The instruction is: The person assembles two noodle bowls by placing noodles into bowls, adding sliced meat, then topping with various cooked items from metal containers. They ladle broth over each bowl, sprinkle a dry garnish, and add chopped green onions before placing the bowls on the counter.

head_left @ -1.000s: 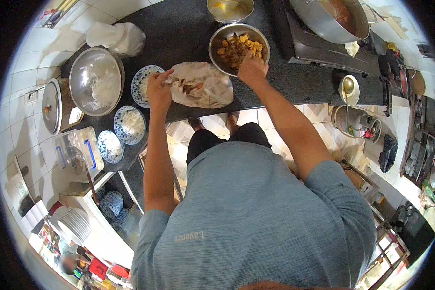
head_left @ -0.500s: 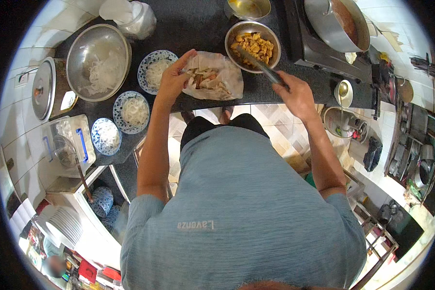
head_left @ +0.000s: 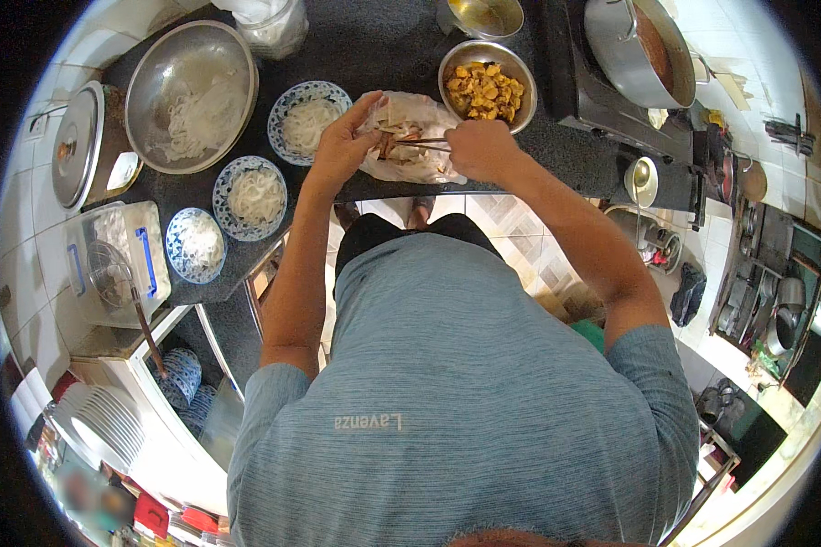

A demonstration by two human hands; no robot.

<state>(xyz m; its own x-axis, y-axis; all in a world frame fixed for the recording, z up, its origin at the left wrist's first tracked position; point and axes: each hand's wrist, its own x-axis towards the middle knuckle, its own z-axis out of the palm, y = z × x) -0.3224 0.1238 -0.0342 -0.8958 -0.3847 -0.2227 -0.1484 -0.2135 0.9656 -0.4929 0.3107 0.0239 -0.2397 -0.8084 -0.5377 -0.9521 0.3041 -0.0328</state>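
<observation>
My left hand (head_left: 342,144) grips the left edge of a clear plastic bag (head_left: 436,166), which lies spread at the counter's front edge. Pale and brownish sliced pieces (head_left: 397,128), perhaps meat, lie in its opening. My right hand (head_left: 483,150) is closed round a pair of dark chopsticks (head_left: 423,143), their tips pointing left among the slices. Just beyond my right hand stands a steel bowl (head_left: 453,59) of yellow-brown cooked chunks (head_left: 485,91). Left of the bag is a blue-patterned bowl (head_left: 276,146) of white noodles.
More noodle bowls (head_left: 217,214) (head_left: 196,281) stand at left, near a large steel colander (head_left: 141,68) with noodles. A lidded pot (head_left: 71,150) and a plastic box (head_left: 160,296) flank them. At right are a stove (head_left: 602,114), a large pot (head_left: 611,46) and a small cup (head_left: 641,196) with a ladle.
My right hand has moved left from the steel bowl to the bag, bringing the chopsticks out of the chunks and into the slices. My left hand stays at the bag's edge.
</observation>
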